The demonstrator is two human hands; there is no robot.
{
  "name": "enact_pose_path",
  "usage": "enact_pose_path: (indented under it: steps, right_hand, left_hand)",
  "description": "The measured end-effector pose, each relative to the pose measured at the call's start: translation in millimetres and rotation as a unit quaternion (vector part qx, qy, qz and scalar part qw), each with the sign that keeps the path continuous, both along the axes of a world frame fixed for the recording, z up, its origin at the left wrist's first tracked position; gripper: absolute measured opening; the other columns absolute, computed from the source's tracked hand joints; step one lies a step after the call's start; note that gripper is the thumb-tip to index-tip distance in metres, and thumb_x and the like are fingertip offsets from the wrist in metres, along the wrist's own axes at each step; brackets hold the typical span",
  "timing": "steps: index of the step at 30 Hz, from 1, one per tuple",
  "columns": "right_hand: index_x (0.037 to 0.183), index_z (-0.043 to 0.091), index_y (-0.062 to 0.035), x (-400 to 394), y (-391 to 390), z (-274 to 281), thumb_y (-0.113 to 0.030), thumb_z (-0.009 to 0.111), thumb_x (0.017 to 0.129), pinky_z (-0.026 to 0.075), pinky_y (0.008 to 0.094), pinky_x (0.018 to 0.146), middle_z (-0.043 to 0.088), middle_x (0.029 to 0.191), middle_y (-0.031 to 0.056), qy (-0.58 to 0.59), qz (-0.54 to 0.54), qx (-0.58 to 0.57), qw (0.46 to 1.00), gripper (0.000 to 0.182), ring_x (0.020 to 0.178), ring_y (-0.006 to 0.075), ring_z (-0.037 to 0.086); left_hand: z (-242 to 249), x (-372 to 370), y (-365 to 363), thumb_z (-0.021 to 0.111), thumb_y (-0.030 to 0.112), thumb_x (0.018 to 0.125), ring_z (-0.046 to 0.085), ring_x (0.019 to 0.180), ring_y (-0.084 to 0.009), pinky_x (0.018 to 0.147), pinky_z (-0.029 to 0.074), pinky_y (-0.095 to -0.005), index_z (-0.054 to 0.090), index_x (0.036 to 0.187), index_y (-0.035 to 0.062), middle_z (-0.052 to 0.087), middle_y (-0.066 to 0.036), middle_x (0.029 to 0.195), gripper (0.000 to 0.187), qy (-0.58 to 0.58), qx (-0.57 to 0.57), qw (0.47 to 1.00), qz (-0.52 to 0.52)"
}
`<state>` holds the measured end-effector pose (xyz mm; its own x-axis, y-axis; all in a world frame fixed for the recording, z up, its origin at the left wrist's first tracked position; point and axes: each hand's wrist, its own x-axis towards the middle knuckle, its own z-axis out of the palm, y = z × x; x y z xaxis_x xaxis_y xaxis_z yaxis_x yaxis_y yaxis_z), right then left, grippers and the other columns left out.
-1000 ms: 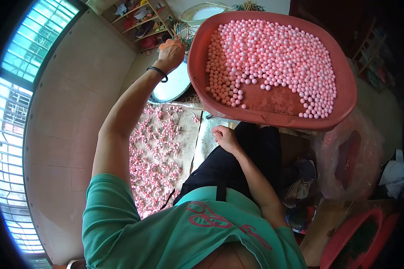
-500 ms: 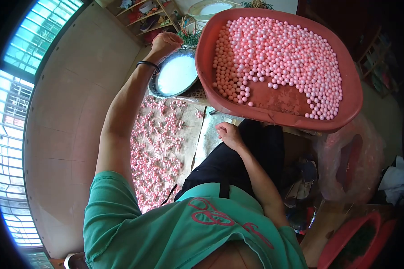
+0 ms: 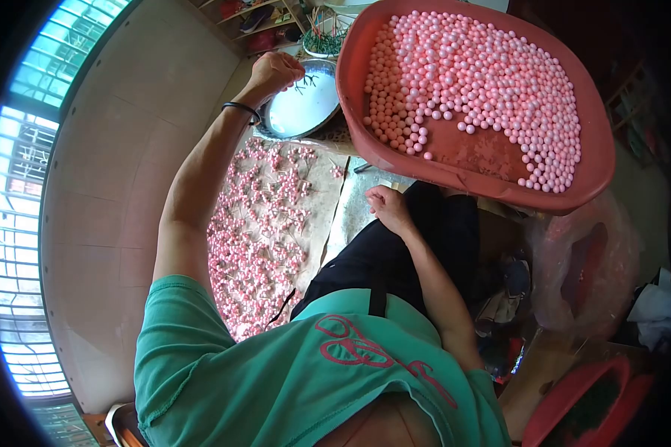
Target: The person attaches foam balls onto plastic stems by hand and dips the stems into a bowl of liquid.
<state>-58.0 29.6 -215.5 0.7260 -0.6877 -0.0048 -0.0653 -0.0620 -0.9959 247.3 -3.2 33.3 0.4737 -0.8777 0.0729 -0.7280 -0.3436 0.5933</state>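
Note:
A small branched green stem (image 3: 306, 82) is pinched in the fingertips of my left hand (image 3: 274, 72). It hangs over a dark-rimmed basin (image 3: 267, 128) of white liquid (image 3: 300, 106). My right hand (image 3: 390, 208) lies by my dark-trousered thigh, fingers loosely curled, with nothing visible in them. Just beyond it, a big red-brown tub (image 3: 476, 185) holds a mass of pink pearl-like beads (image 3: 484, 74). Part of the tub's floor shows bare at the near side. Below the basin, many stems tipped with pink beads (image 3: 257, 238) lie spread on a pale sheet.
Behind the basin stands a white container (image 3: 322, 52) with more green stems (image 3: 326, 37). A shelf (image 3: 265, 22) is at the back. Clear plastic bagging (image 3: 611, 276) and a pink basin (image 3: 563, 402) with dark green contents sit at right. A barred window (image 3: 33, 223) lines the left.
The view has shifted slightly. My left hand now shows the green stem out over the white liquid, where earlier it was close to the stems behind the basin. My right hand stays by the thigh.

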Motion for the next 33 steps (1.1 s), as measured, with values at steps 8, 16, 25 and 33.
enact_pose_path:
  steps: [8,16,25,33]
  right_hand:
    - [0.089,0.062,-0.0007,-1,0,1,-0.005,0.060,0.086,0.049,0.0285,0.056,0.058,0.066,0.0051,-0.010,0.005,0.009,1.000,0.006,0.057,0.0139,0.060]
    - [0.089,0.062,-0.0002,1,0,-3,-0.005,0.060,0.086,0.048,0.0286,0.055,0.056,0.065,0.0050,-0.005,0.006,0.010,1.000,0.006,0.056,0.0136,0.059]
    - [0.090,0.062,0.0000,1,1,-4,-0.004,0.061,0.086,0.048,0.0284,0.055,0.054,0.064,0.0044,-0.016,0.001,0.010,1.000,0.006,0.055,0.0133,0.058]
    - [0.096,0.062,0.0007,0,-1,-5,-0.004,0.059,0.088,0.049,0.0250,0.057,0.057,0.072,0.0014,-0.002,0.020,-0.003,1.000,0.010,0.061,0.0104,0.059]
  left_hand:
    - [-15,-2,24,0.073,0.020,0.074,0.063,0.062,-0.0099,0.059,0.052,-0.0261,0.074,0.079,0.0067,0.068,-0.003,0.068,0.014,-0.085,-0.021,0.996,0.017]
    - [0,-15,36,0.070,0.019,0.084,0.065,0.079,-0.0119,0.072,0.054,-0.0283,0.071,0.095,0.0054,0.070,-0.004,0.088,0.018,0.113,0.003,0.993,0.027]
    - [-7,-13,37,0.070,0.018,0.085,0.065,0.080,-0.0126,0.073,0.053,-0.0284,0.069,0.096,0.0038,0.069,-0.004,0.086,0.018,0.188,-0.010,0.982,0.013]
    - [-5,-18,37,0.070,0.017,0.086,0.066,0.077,-0.0122,0.068,0.053,-0.0258,0.069,0.096,0.0031,0.069,-0.005,0.086,0.017,0.174,0.007,0.984,0.020]
